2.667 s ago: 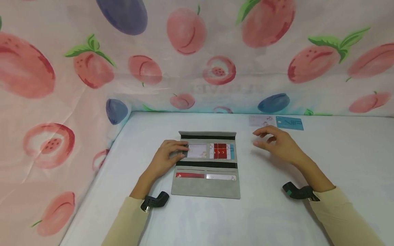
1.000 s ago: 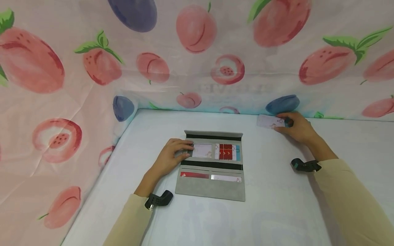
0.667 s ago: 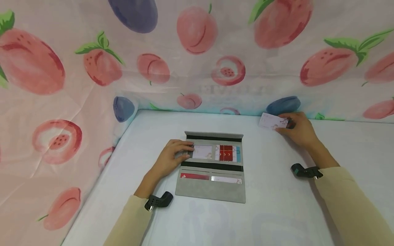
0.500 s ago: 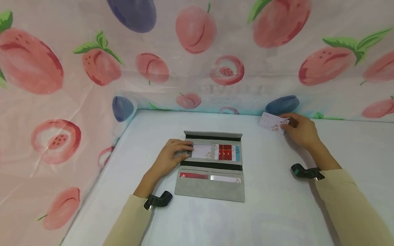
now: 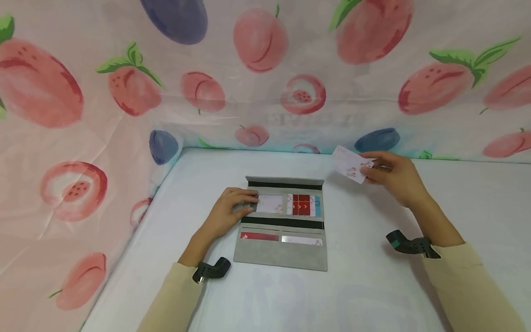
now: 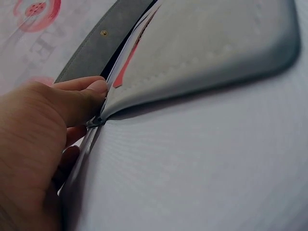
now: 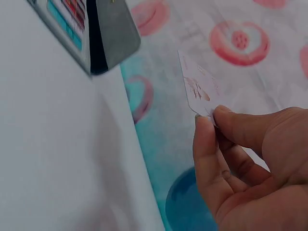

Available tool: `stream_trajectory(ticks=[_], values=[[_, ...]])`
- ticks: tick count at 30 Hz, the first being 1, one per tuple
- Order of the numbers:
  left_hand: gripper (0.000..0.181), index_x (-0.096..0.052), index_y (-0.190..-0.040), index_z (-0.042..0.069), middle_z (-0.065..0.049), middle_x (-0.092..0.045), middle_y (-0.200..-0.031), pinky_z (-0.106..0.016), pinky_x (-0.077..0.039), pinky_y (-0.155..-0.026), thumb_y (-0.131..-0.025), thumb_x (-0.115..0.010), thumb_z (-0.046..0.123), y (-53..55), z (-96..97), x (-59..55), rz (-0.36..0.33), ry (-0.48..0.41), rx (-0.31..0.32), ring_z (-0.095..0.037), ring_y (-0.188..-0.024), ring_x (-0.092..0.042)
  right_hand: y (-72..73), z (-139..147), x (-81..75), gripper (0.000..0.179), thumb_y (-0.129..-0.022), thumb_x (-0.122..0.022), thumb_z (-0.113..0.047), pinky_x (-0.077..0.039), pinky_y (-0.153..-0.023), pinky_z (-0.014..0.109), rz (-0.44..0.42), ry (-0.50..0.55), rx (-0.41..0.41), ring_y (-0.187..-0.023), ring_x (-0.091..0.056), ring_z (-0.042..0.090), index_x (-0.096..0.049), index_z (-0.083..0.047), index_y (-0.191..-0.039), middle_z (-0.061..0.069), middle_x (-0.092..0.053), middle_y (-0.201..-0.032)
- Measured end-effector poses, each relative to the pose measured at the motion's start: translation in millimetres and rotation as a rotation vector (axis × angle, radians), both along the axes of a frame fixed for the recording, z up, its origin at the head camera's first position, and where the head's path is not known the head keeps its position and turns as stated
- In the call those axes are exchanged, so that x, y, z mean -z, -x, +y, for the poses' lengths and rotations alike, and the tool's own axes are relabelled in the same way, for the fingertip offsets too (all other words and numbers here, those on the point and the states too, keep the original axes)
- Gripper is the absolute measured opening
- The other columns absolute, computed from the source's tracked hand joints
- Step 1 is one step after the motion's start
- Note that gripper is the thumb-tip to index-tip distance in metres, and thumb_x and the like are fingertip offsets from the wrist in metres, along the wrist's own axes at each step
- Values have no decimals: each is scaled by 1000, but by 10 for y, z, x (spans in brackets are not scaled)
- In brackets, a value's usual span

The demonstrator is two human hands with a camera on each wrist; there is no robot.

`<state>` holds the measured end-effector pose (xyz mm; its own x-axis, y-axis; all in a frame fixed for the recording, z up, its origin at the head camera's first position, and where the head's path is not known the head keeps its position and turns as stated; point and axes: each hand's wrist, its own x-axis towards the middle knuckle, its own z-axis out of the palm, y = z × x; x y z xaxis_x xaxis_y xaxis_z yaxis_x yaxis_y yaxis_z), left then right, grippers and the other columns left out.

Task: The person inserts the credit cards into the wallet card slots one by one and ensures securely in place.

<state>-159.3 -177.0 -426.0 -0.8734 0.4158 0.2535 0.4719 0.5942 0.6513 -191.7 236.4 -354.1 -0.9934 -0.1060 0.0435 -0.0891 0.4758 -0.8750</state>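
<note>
An unfolded grey wallet [image 5: 280, 256] lies on the white table, cards showing in its slots and windows. My left hand [image 5: 226, 210] holds its left edge; in the left wrist view the thumb [image 6: 98, 89] presses at the edge near the fold, with other fingers partly hidden. My right hand [image 5: 398, 177] pinches a white floral VIP card [image 5: 350, 163] by its right end, raised above the table to the right of the wallet. In the right wrist view, thumb and fingers grip one corner of this card [image 7: 197, 84]. No blue card shows by the right hand.
Wallet contents include a pale card [image 5: 269, 204], red patterned cards [image 5: 301, 205], a red card [image 5: 260, 236] and a white card [image 5: 302, 240]. Fruit-printed cloth [image 5: 249, 106] rises behind and left of the table. Each wrist wears a black camera [image 5: 408, 244].
My right hand reached the cards at the back, took hold of the white floral card, lifted it and moved it left, tilting it. My left hand stays at the wallet.
</note>
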Motion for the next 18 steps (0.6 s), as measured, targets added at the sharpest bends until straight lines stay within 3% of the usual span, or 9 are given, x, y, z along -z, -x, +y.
stream_trajectory(ticks=[11,18], values=[[26,-71,-114,15,5,-58,-131,-43,-33,-103,-88,-70,13,-14,1,-24,-13,-4,-3,-17,-122,-42,-211,-356,-117,40,-90,-69,-17,-55,-70,25,29,11,-172,-80,-69,18,-59,-7,-127,16,-59,-98],[26,-71,-114,15,5,-58,-131,-44,-34,-103,-88,-70,13,-8,8,-19,-15,-4,-3,-17,-122,-41,-298,-573,-135,37,-90,-68,-16,-56,-72,31,-15,20,-255,-86,-68,21,-59,-8,-126,15,-57,-98]])
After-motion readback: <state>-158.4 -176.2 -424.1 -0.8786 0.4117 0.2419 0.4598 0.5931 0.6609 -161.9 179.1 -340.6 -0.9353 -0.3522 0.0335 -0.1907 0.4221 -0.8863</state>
